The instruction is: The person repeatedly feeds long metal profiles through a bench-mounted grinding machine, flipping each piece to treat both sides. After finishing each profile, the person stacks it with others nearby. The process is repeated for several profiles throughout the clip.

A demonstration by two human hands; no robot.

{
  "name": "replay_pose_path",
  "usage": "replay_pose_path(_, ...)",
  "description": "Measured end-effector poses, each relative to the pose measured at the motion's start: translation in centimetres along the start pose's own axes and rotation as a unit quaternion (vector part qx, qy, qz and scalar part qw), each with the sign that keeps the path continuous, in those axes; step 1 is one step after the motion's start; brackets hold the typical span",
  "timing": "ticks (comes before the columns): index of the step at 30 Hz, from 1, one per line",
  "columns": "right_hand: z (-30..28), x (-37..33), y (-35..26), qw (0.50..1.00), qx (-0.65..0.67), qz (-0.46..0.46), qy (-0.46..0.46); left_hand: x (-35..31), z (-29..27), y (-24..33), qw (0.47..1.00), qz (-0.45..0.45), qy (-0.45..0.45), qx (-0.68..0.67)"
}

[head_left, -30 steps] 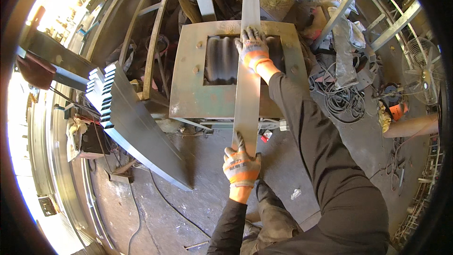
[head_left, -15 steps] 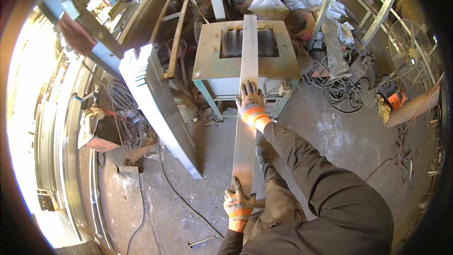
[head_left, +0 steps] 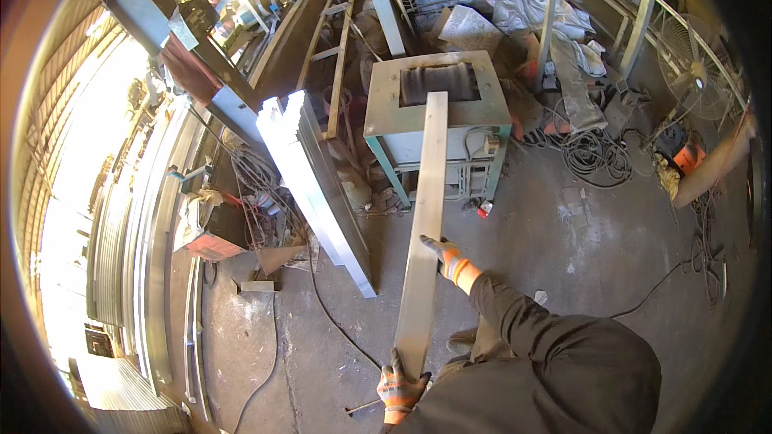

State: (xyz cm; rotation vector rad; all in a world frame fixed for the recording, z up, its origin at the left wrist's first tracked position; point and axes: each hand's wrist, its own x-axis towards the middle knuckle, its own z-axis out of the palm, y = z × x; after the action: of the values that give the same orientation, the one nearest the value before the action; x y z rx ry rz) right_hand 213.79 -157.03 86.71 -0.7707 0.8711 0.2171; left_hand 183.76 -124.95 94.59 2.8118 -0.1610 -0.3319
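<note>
A long, flat-faced metal bar point(head_left: 426, 209) runs away from me, its far end in front of the machine's opening. My left hand point(head_left: 402, 386), in a grey and orange work glove, is closed on the bar's near end. Farther along, my right hand point(head_left: 447, 260), gloved alike, grips the bar's right edge, its thumb and some fingers hidden under or beside the metal. The box-shaped machine point(head_left: 386, 124) has a green frame and a dark opening point(head_left: 414, 84) in its top. Left of the bar, a stack of similar metal bars point(head_left: 322, 185) slants across.
Black cable point(head_left: 323, 305) snakes over the concrete floor point(head_left: 547, 233) at left. Coiled hoses point(head_left: 595, 162) and a large fan point(head_left: 693, 72) are at right. A wooden-looking ladder point(head_left: 342, 48) leans behind the stack. Long metal sheets point(head_left: 121, 249) line the left side.
The bar has come back toward me off the machine's opening and swung slightly. My right hand went from lying flat on top to gripping its edge. The view has shifted.
</note>
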Motion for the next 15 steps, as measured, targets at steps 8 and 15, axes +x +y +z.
replay_pose_path(8,10.9,-8.4,-4.3,0.762,-0.393,-0.514,-0.027,10.0,-1.4,5.9,0.993,0.06,0.058,-0.082)
replay_pose_path(15,10.2,-20.0,-7.7,0.436,-0.457,-0.771,-0.078,4.7,-28.9,4.5,0.831,0.23,0.46,0.213)
